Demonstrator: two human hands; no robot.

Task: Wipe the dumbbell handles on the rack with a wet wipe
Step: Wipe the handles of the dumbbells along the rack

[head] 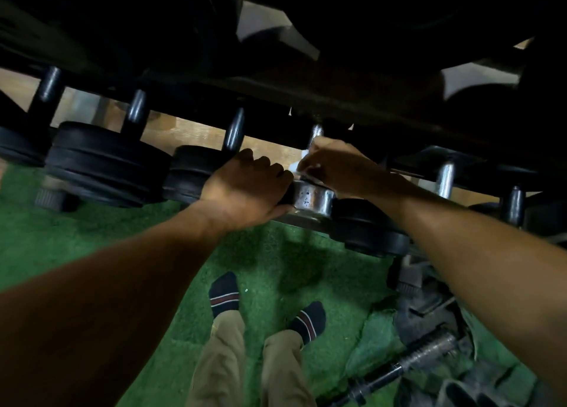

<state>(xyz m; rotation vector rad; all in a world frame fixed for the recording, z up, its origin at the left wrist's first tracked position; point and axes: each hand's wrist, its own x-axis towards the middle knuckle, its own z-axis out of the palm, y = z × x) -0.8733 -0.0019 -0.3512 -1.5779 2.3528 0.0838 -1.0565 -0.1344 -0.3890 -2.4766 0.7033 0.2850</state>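
Observation:
A dark rack [306, 219] carries a row of dumbbells with black discs and metal handles. The middle dumbbell has a chrome end [313, 196]. My left hand [245, 186] grips its near end from the left, fingers curled over the top. My right hand [334, 167] is wrapped round this dumbbell's handle [316, 130] with a white wet wipe [302, 161] bunched under the fingers; only small bits of the wipe show. Most of that handle is hidden by the hand.
More dumbbell handles stand to the left [234, 129] and to the right [445, 178]. An upper rack shelf [337, 84] hangs low overhead. Below lie green turf [153, 238], my socked feet [224, 293], and a loose bar [405, 363] at the lower right.

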